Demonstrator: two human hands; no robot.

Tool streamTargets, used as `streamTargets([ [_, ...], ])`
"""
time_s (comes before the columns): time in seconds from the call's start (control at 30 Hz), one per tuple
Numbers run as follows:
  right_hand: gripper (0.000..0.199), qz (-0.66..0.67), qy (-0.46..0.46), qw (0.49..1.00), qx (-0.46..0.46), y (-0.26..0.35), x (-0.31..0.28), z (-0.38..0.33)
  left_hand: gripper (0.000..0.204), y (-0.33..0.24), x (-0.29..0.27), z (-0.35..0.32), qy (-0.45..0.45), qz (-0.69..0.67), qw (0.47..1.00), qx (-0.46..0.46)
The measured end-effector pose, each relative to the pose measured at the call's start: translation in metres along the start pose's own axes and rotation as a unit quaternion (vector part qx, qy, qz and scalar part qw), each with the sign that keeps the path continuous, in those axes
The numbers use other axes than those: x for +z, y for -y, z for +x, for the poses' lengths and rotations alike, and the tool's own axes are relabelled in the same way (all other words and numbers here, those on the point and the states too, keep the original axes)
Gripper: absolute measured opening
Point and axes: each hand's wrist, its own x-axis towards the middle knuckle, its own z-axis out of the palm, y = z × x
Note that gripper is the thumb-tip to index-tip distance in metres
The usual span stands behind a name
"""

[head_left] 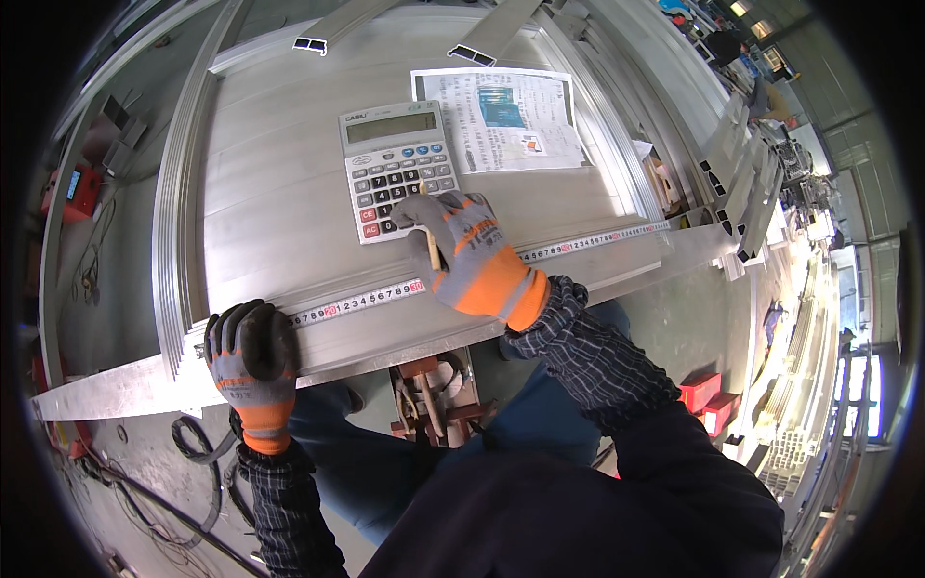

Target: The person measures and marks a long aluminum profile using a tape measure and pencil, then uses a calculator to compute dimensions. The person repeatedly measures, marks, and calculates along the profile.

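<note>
My left hand (252, 366), in a grey and orange work glove, is closed at the left end of a measuring tape (371, 297) with black and red numerals. The tape lies along the front of a metal frame and passes under my right hand (482, 258). That hand, gloved alike, has curled fingers around a thin pale pencil-like stick (432, 249). Its fingertips are over the lower keys of a light grey calculator (387, 159); whether they touch a key is hidden. Beside the calculator lies a written sheet of paper (520, 120) with a blue-green patch.
A long metal bar (617, 276) runs along the front edge. Cut metal profiles (489, 34) rest at the back, others (737, 193) jut out on the right. Below are red boxes (708, 400) and cables (198, 443) on the floor.
</note>
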Motion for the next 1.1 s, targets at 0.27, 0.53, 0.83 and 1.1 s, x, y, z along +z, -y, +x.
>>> streamTargets([
  [0.27,0.027,0.285,-0.105,0.926,0.224,-0.051,-0.050,-0.032,0.022,0.000,-0.002,0.001,0.001,-0.005,1.000,0.002],
  [0.53,0.027,0.162,-0.011,0.949,0.269,-0.128,-0.060,-0.043,0.022,0.004,-0.004,-0.003,0.002,0.013,1.000,-0.001],
  [0.83,0.038,0.037,0.027,0.955,0.293,-0.137,-0.053,-0.045,0.023,0.004,-0.003,-0.003,0.011,0.016,1.000,-0.002],
  [1.1,0.047,-0.081,0.105,0.949,0.287,-0.142,-0.053,-0.047,0.023,0.005,-0.001,-0.003,0.009,0.020,1.000,0.004],
])
